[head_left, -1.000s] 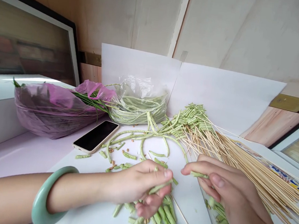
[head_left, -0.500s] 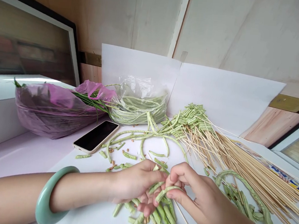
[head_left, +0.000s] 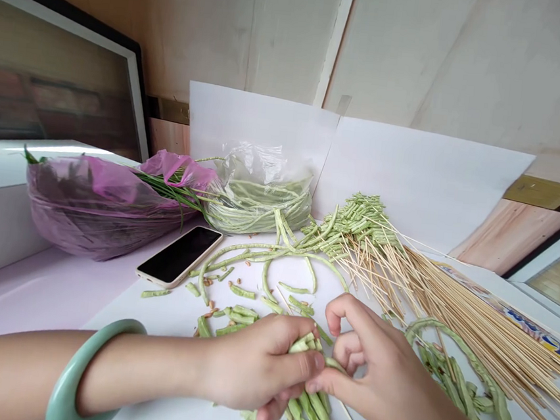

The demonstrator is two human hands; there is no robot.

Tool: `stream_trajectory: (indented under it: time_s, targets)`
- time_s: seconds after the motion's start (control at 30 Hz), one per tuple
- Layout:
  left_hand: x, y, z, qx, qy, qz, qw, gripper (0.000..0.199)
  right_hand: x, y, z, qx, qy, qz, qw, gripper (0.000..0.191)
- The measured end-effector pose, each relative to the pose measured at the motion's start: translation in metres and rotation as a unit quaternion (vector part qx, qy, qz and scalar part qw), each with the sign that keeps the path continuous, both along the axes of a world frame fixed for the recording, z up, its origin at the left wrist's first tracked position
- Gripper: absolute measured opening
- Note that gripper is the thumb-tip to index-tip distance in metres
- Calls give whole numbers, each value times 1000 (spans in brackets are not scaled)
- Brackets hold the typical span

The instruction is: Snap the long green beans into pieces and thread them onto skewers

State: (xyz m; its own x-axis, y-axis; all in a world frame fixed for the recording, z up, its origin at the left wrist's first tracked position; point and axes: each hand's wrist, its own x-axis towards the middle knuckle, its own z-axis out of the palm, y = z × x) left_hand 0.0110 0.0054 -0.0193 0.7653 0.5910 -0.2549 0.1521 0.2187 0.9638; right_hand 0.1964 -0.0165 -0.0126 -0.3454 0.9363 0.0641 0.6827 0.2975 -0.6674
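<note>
While the left hand (head_left: 260, 360) grips a small bunch of green bean pieces (head_left: 303, 344) above the white worktop (head_left: 165, 318), the right hand (head_left: 384, 365) meets it, thumb near the left thumb's tip, fingers curled; can't tell if it pinches a piece. More cut beans (head_left: 317, 417) lie just below. Sticks (head_left: 487, 322) lie right, bean heap (head_left: 363, 221) at their far ends; phone (head_left: 180, 255) left.

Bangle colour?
The bangle is pale bluish green, no pattern visible; best seen in the head view.
</note>
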Motion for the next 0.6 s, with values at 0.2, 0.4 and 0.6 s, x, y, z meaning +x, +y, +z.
stream_trajectory:
  time_s: [0.2, 0.4, 0.6]
  targets:
    - [3, 4, -4, -36, -55, 62, 996, 29, 7, 11, 14, 7, -44, -20, 999, 12]
    - [3, 4, -6, -21, -62, 29, 997, 40, 1, 6, 11, 86, -42, 6, 995, 12]
    - [1, 6, -8, -18, -60, 7, 998, 53, 1, 6, 6, 166, -46, 47, 984, 15]
